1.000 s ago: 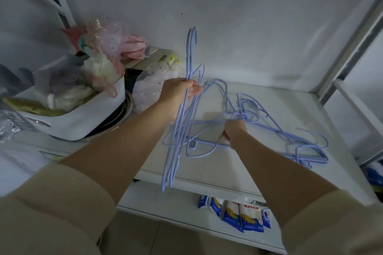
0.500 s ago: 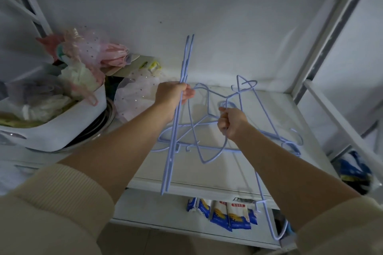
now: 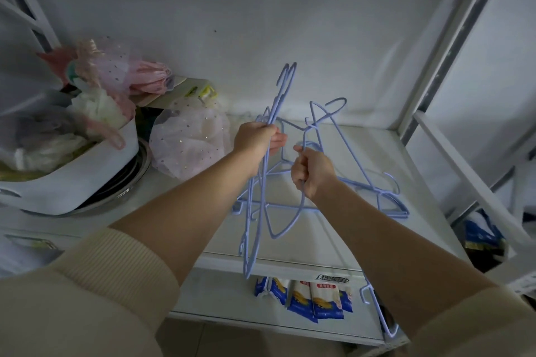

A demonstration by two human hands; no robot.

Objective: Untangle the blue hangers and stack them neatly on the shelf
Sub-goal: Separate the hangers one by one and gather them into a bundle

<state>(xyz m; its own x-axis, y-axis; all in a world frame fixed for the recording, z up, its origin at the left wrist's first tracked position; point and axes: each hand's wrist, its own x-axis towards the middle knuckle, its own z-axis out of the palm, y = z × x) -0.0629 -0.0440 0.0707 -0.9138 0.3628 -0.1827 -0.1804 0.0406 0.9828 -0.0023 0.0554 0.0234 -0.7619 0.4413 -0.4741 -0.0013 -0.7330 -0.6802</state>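
Observation:
My left hand (image 3: 255, 136) grips a bunch of blue wire hangers (image 3: 255, 226), held upright edge-on, hooks pointing up toward the wall. My right hand (image 3: 311, 172) grips another blue hanger (image 3: 343, 139) lifted above the white shelf (image 3: 290, 243), its hook raised near the wall. Its wire crosses the left bunch near both hands. A few more blue hangers (image 3: 388, 203) lie flat on the shelf to the right.
A white tub (image 3: 66, 180) stuffed with bags and cloth sits on a metal basin at the left. A pale dotted bag (image 3: 188, 142) stands beside it. Packets (image 3: 316, 298) lie on the lower shelf. A white frame post (image 3: 435, 46) rises at the right.
My right hand has lifted its hanger higher and closer to the left bunch. The left bunch has tilted slightly. The view has shifted a little to the left.

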